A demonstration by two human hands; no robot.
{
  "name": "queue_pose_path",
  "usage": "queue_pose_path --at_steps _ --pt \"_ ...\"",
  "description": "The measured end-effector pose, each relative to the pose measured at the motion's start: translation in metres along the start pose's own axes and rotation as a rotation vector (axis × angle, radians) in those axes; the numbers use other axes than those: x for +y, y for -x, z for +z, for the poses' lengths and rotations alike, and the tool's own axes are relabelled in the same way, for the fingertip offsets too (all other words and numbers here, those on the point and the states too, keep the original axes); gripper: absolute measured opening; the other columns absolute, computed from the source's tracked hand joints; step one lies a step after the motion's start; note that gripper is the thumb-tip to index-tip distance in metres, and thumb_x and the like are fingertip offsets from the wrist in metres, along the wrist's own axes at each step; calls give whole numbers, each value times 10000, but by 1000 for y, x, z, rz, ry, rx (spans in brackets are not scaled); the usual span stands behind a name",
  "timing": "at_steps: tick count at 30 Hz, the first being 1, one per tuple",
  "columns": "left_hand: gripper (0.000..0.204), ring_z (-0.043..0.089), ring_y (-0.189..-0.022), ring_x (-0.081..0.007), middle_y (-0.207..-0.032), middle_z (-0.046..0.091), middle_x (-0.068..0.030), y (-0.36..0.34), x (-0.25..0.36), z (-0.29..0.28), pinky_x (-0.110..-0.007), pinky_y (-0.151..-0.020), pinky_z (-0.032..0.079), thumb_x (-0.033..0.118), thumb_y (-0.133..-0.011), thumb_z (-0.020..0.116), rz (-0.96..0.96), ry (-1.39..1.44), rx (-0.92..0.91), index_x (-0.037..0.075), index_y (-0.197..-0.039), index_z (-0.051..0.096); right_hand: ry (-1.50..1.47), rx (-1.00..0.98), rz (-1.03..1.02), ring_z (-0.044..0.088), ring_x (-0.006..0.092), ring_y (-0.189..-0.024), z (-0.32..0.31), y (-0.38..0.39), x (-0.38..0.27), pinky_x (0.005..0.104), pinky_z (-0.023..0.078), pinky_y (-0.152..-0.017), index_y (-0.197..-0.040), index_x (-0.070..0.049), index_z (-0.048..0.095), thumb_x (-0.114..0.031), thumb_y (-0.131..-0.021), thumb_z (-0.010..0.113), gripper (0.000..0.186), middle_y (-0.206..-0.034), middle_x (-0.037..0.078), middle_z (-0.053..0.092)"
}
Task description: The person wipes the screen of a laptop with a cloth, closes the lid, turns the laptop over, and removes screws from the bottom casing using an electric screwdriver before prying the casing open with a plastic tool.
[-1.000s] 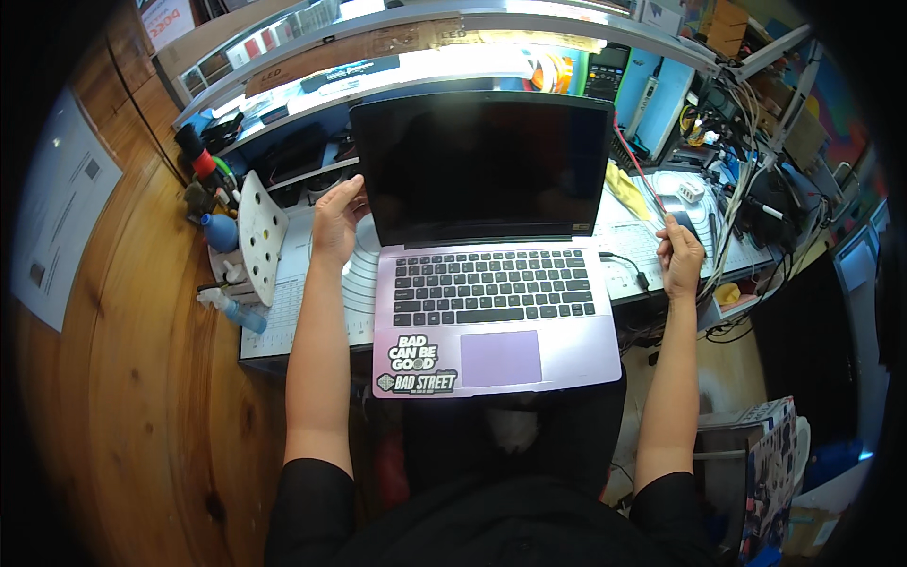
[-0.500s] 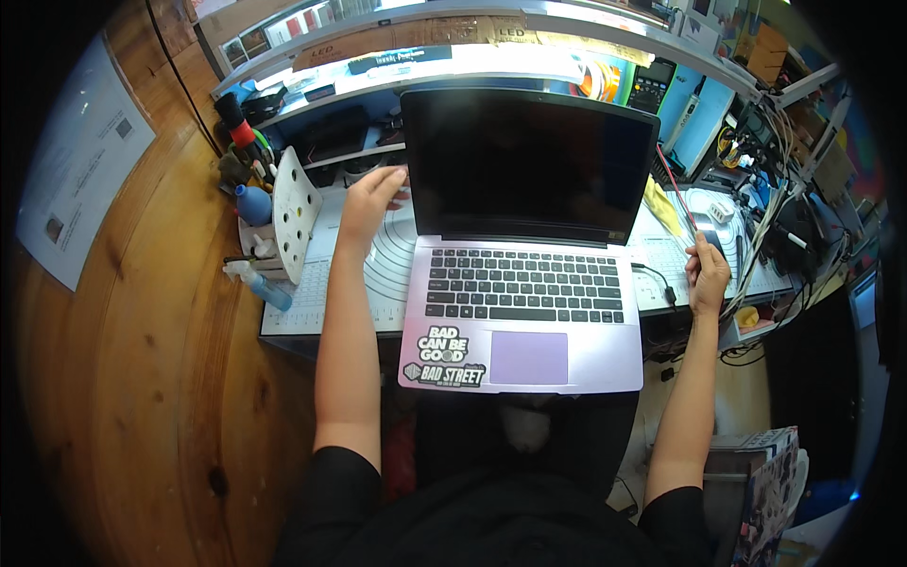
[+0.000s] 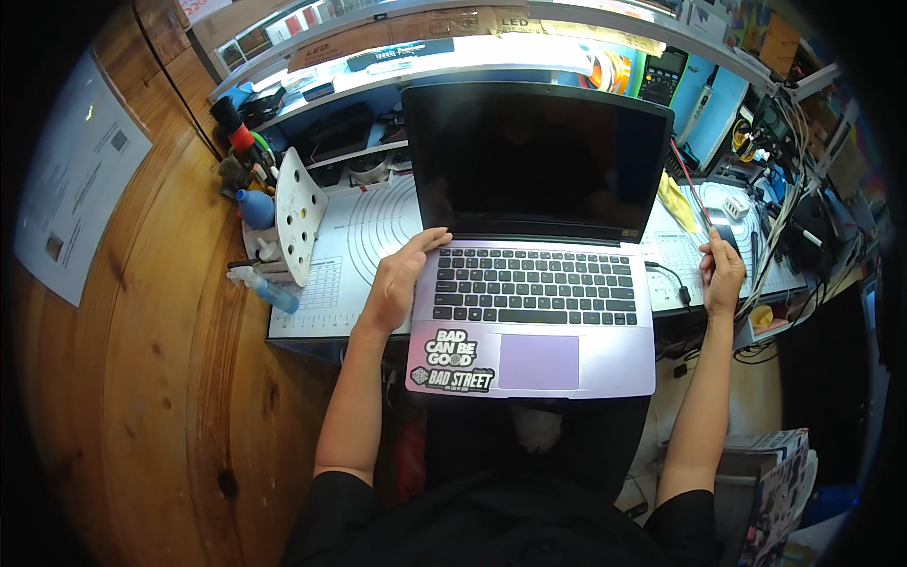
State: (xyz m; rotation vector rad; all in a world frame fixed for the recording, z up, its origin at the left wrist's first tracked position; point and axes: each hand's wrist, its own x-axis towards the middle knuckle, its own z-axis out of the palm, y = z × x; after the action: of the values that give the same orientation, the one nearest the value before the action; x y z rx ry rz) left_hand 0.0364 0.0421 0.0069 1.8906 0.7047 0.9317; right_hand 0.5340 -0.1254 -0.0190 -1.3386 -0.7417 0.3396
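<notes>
While the open laptop [image 3: 534, 283] sat in the middle of the worktop [image 3: 312, 321], its front part jutting out past the front edge, the left hand [image 3: 399, 280] lay on the laptop's left side, fingers spread flat and reaching toward the left end of the hinge, gripping nothing. The screen was dark, and a black-and-white sticker [image 3: 452, 359] sat on the pale purple palm rest beside the touchpad. The right hand [image 3: 723, 272] was near the right edge of the worktop, well apart from the laptop, its fingers curled around a small dark object [image 3: 726, 234] whose kind could not be made out. A black cable [image 3: 669, 277] ran from the laptop's right side across the white mat [image 3: 364, 236]. At the left edge stood a white perforated board [image 3: 298, 213], tilted, with a blue bulb blower [image 3: 253, 208] and a small spray bottle [image 3: 266, 288] just beside it.
</notes>
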Motion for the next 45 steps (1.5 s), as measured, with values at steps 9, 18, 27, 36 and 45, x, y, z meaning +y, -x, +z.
queue_pose_path --at_steps 9,18,27,36,45 --pt "606 544 -1311 -315 -1331 625 -241 -1 1 2 -394 -1168 338 269 -908 387 -16 19 14 -107 -1361 530 -8 -3 -11 361 10 -457 -2 -2 1 172 226 -421 -753 -52 704 -278 -999 675 335 -563 -44 504" --pt "746 509 -1355 -264 -1431 570 -160 -1 15 -5 -386 -1187 324 7 -791 623 -77 -51 -146 36 -1500 395 -6 -4 -6 366 5 -469 -1 -2 1 170 225 -429 -756 -53 698 -286 -1004 665 342 -566 -47 502" --pt "754 521 -1354 -278 -1419 586 -161 -2 13 0 -393 -1193 322 50 -782 672 -63 -152 -111 48 -1489 412 11 15 -8 368 4 -466 1 2 -4 172 224 -428 -749 -57 700 -286 -1001 669 343 -565 -48 505" --pt "730 532 -1347 -274 -1402 601 -165 -2 14 3 -383 -1187 334 60 -789 681 -31 -207 -94 35 -1474 426 -5 17 -20 371 10 -466 0 3 -4 172 233 -434 -752 -56 702 -278 -997 677 332 -564 -48 505" --pt "697 563 -1317 -303 -1368 623 -180 -2 10 7 -386 -1154 377 58 -795 688 38 -276 -82 31 -1452 457 340 -273 -139 527 68 -639 19 10 -19 227 404 -587 -844 -36 741 -201 -922 726 183 -709 -22 624"
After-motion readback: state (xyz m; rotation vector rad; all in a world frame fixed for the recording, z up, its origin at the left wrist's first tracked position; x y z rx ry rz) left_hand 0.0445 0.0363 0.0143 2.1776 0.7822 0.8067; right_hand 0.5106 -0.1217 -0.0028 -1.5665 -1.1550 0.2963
